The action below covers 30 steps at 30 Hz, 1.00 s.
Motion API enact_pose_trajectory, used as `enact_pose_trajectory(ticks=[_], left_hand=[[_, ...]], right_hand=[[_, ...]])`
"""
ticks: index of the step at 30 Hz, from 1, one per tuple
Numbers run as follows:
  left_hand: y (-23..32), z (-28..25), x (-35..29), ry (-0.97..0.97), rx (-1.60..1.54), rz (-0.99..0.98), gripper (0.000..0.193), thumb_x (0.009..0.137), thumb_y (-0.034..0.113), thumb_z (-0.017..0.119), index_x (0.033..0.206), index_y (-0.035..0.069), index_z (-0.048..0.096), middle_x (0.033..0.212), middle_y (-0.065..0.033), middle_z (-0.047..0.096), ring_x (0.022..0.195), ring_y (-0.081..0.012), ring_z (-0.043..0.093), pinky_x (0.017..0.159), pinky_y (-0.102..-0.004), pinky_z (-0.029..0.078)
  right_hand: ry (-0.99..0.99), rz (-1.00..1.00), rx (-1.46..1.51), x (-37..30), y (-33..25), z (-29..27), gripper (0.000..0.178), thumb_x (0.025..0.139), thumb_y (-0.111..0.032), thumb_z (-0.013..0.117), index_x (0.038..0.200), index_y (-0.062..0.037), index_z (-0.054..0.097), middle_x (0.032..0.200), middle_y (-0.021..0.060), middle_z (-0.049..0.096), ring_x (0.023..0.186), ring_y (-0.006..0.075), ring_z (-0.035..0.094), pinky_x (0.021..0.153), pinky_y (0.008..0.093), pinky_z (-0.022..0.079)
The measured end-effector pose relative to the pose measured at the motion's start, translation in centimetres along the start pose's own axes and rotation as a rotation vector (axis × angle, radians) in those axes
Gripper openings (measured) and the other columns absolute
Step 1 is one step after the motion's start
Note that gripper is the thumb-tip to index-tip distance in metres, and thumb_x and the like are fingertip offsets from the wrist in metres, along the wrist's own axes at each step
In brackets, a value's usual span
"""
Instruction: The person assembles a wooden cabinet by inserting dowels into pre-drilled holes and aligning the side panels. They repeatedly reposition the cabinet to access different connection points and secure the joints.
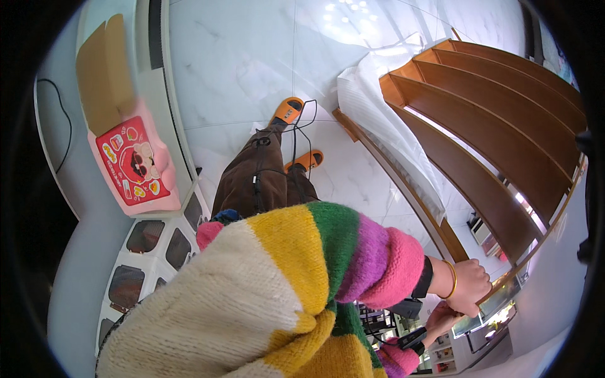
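Step in hand, as I read it: both hands at the end of the brown shelf (pixel 498 126), gripping or steadying it. Shelf is right of the person, boards fanning out across the fisheye. Left hand (pixel 467 286) reaches across the body, fingers curled tight, looks closed over the shelf's edge. Right hand (pixel 441 317) sits just below it, fingers bent near the same edge; can't tell if it grips or only supports.

Next move likely calls for a firm hold by both hands, the white sheet (pixel 372 91) kept from snagging along the shelf's side, and feet clear of the cable (pixel 295 142) hanging by the legs. Orange slippers (pixel 288 111) on the floor (pixel 233 63), apart from the shelf.

Hidden: the left hand's fingertips and the exact contact; most of the right forearm, behind the striped sleeve (pixel 283 252). Shelf's far end is lost near the dark rim. Whether it stands or leans: can't tell, edges bend too much. Clutter below the hands is too small to sort.
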<state>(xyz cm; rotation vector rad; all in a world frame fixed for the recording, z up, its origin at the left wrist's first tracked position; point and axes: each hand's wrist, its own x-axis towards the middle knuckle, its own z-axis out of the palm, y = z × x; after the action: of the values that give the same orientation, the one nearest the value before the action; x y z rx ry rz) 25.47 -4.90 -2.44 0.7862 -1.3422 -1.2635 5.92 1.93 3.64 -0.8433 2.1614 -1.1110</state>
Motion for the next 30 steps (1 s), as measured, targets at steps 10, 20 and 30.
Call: enact_pose_trajectory(ticks=[10, 20, 30], left_hand=[[-0.5, -2.9, 0.9, -0.310, -0.074, -0.021, 0.036, 0.064, 0.033, 0.054, 0.061, -0.003, 0.055, 0.066, -0.0233, 0.056, 0.068, -0.0396, 0.056, 0.064, -0.0444, 0.045], [2.3, -7.1, 1.5, -0.648, -0.007, -0.438, 0.041, 0.085, 0.026, 0.049, 0.116, -0.001, 0.043, 0.099, -0.0047, 0.053, 0.088, -0.0109, 0.046, 0.078, -0.0265, 0.040], [1.3, -8.9, 0.7, -0.495, 0.000, -0.612, 0.047, 0.082, 0.019, 0.046, 0.123, -0.004, 0.039, 0.117, -0.0082, 0.049, 0.107, -0.0140, 0.043, 0.092, -0.0269, 0.032]], right_hand=[[-0.195, -0.002, 0.366, 2.7, 2.0, -1.6, 0.042, 0.091, -0.037, 0.041, 0.121, -0.0085, 0.042, 0.119, 0.0083, 0.049, 0.107, 0.0213, 0.050, 0.088, 0.0383, 0.044], [-0.245, 0.089, 0.520, 4.0, 3.3, -1.8, 0.028, 0.090, -0.035, 0.045, 0.101, -0.0107, 0.054, 0.089, -0.0009, 0.060, 0.078, 0.0094, 0.056, 0.068, 0.0263, 0.045], [-0.499, 0.157, 0.854, 3.3, 4.5, 0.0, 0.038, 0.091, -0.038, 0.039, 0.104, -0.0073, 0.056, 0.085, 0.0009, 0.062, 0.067, 0.0119, 0.057, 0.060, 0.0244, 0.045]])
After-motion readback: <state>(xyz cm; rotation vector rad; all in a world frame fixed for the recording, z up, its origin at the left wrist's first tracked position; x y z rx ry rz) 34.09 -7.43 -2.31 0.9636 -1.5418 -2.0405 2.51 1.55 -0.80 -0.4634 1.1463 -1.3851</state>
